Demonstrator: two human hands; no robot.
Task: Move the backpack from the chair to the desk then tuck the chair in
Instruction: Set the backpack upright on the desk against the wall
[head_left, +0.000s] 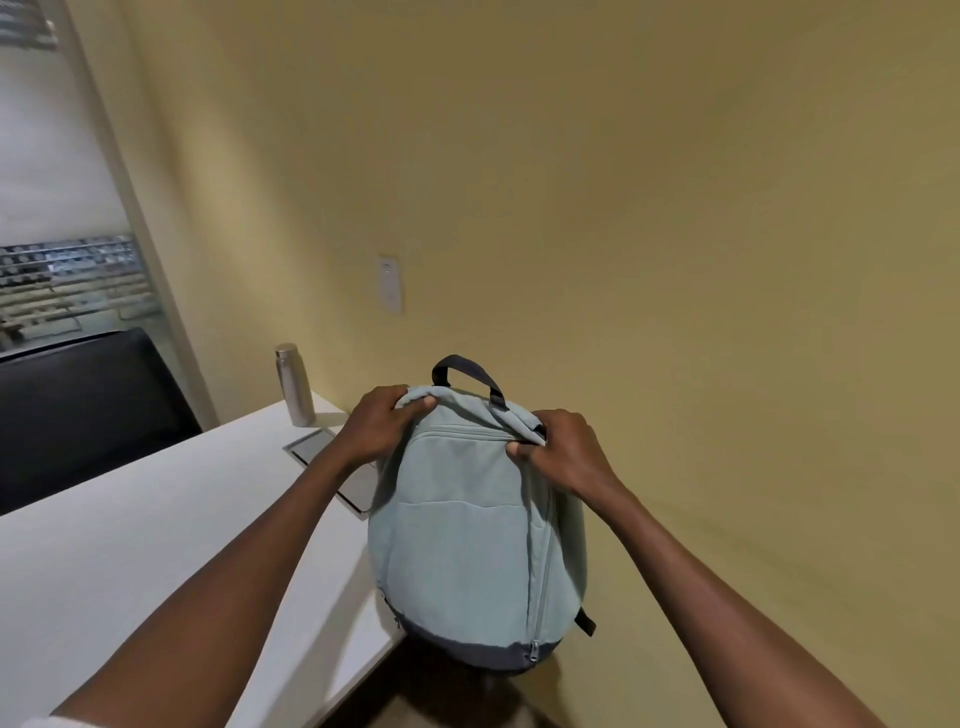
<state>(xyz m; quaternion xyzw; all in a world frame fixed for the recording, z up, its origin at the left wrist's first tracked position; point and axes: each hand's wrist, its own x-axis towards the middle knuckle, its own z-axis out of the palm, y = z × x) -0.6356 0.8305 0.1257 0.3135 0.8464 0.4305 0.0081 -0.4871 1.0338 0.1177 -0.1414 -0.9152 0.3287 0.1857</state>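
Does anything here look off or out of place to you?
Only the backpack: its dark bottom pokes out past the white desk's near corner, so it isn't fully on the desk. Both the left hand and right hand grip its top. The metal bottle stands upright.

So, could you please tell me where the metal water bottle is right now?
In the head view, the water bottle stands upright on the far left of the white desk against the yellow wall, behind the desk's cable hatch and left of the backpack.
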